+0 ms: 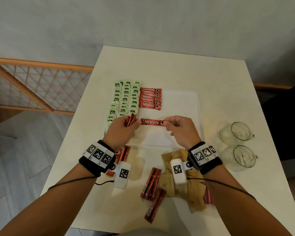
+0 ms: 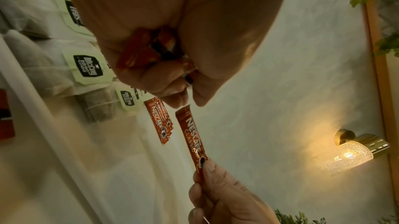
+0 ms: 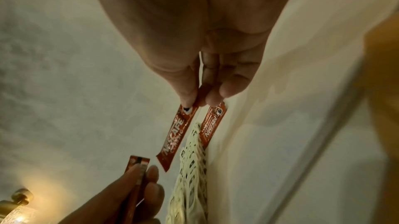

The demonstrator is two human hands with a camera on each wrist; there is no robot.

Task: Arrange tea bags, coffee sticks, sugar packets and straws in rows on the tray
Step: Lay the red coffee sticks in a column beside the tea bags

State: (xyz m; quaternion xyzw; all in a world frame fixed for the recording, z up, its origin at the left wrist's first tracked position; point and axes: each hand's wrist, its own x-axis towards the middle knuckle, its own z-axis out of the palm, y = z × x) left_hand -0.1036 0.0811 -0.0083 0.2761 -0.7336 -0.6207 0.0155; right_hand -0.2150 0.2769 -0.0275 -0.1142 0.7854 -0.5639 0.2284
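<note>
A: Start at the bottom of the head view. Loose coffee sticks (image 1: 152,184) lie on the counter (image 1: 228,82) near the lower centre, beside a heap of brown sugar packets (image 1: 182,188). I see no straws I can be sure of.

B: They aren't the worry yet. Go up to the hands.

A: The left hand (image 1: 121,128), left of centre, is clenched round a bundle of sticks (image 1: 130,120). The right hand (image 1: 179,128) pinches one end of a single stick (image 1: 152,122), which hangs level above the tray (image 1: 191,103), its free end just beside the left thumb.

B: That is my first risk. A one-end pinch lets a thin stick swing, so I judge it could land crooked when it is set down.

A: And the bundle?

B: It is fanned out in that grip. If the fingers loosen while the other hand works, sticks could slide out onto the tea bags (image 1: 124,99) just beside it at centre left.

A: Farther up, a short row of sticks (image 1: 150,99) lies on the tray, overlapping, right against the tea bags.

B: Both rows are light and shingled. A stick pushed in low, or a knuckle dragging across, would likely shove them out of line.

A: At the right edge stand two glass mugs (image 1: 235,133), well apart from the tray.

B: A wide elbow swing could catch them.
</note>
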